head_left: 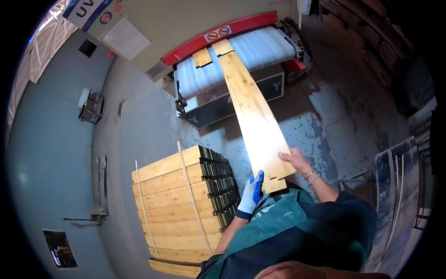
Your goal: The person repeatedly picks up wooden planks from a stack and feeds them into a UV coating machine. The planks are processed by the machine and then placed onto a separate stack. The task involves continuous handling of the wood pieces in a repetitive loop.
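Observation:
Light wooden floor planks (258, 118), at least two side by side with staggered near ends, slope from the conveyor belt (253, 44) down to my waist. Their far end lies at the belt, touching or close to another plank (222, 47) that runs under the red bar. My left hand (251, 193), in a white and blue glove, grips the left edge near the close end, thumb up. Bare, with bracelets at the wrist, my right hand (297, 162) holds the right edge, thumb on top. Fingers beneath the wood are hidden.
A short plank end (202, 57) lies on the belt beneath the machine's red bar (218, 35). On the floor to my left stands a tall stack of planks (179, 200) with thin strips across it. A worn board (395, 204) stands at my right.

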The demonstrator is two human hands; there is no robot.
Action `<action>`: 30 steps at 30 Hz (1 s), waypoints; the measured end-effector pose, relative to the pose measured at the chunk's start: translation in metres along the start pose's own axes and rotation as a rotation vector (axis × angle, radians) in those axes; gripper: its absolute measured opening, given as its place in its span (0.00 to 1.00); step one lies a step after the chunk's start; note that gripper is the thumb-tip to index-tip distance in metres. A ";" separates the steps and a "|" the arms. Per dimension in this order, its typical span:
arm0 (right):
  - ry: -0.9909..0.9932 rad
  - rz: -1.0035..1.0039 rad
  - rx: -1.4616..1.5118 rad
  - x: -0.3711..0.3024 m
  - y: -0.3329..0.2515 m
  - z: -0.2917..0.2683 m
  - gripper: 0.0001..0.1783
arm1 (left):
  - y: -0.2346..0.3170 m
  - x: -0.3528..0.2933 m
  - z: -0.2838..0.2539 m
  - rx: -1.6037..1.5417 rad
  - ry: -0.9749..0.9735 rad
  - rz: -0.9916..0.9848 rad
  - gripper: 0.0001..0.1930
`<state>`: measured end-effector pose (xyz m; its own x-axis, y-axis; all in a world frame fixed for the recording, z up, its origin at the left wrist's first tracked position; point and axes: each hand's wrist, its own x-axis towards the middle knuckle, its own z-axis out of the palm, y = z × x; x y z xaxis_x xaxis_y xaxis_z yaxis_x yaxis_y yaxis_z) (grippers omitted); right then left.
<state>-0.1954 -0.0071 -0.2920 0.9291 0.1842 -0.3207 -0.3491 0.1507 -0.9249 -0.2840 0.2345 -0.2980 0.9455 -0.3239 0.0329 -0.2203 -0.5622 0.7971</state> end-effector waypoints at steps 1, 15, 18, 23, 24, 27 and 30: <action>0.018 0.012 0.036 0.007 -0.002 -0.013 0.18 | 0.006 0.008 0.002 -0.223 0.009 -0.190 0.24; 0.130 -0.068 0.044 0.022 -0.013 -0.103 0.17 | 0.008 0.076 0.004 -0.780 0.105 -0.740 0.19; 0.118 -0.053 0.076 0.057 -0.016 -0.111 0.18 | 0.007 0.108 0.002 -0.774 0.094 -0.700 0.22; 0.044 -0.070 0.061 0.101 -0.020 -0.130 0.18 | -0.005 0.157 -0.005 -0.745 0.132 -0.684 0.22; 0.039 -0.062 0.070 0.106 -0.024 -0.130 0.17 | -0.011 0.165 -0.007 -0.767 0.135 -0.675 0.22; 0.039 -0.055 0.096 0.123 -0.030 -0.134 0.18 | -0.017 0.188 -0.008 -0.705 0.150 -0.594 0.19; 0.007 -0.057 0.110 0.138 -0.039 -0.132 0.18 | -0.013 0.201 -0.011 -0.723 0.143 -0.558 0.19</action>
<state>-0.0380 -0.1158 -0.3271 0.9485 0.1653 -0.2704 -0.3069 0.2663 -0.9137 -0.0883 0.1851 -0.2947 0.9009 -0.0250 -0.4334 0.4339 0.0191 0.9008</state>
